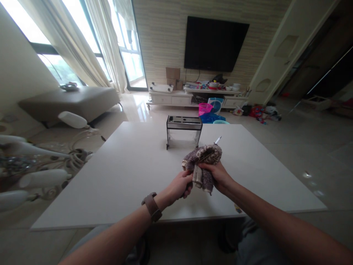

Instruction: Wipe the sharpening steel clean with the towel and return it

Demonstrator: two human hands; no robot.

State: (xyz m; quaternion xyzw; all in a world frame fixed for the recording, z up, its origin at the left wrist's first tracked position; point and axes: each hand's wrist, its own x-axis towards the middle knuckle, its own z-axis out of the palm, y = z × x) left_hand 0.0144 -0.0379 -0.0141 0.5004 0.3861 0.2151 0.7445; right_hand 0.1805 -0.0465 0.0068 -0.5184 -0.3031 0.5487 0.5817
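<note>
Over the white table, a bunched brown-and-cream patterned cloth (206, 156) hangs in folds from my right hand (219, 176), whose thumb presses on it and whose fingers are mostly hidden. My left hand (179, 187) is closed at the cloth's lower left edge, thumb against it; the inside of that hand is hidden. Just beyond the cloth stands a clear-sided rack (184, 126) with a dark-framed metal top, slots in it and small feet. A white pen-like stick (218, 140) shows behind the cloth.
The white table (124, 176) spans the foreground, with a small colourful item (237, 208) at its near edge. Lamp parts with white shades (45, 179) lie at left. Beyond the table are a pink basket (204, 108), a low cabinet (171, 98) and a grey bench (82, 101).
</note>
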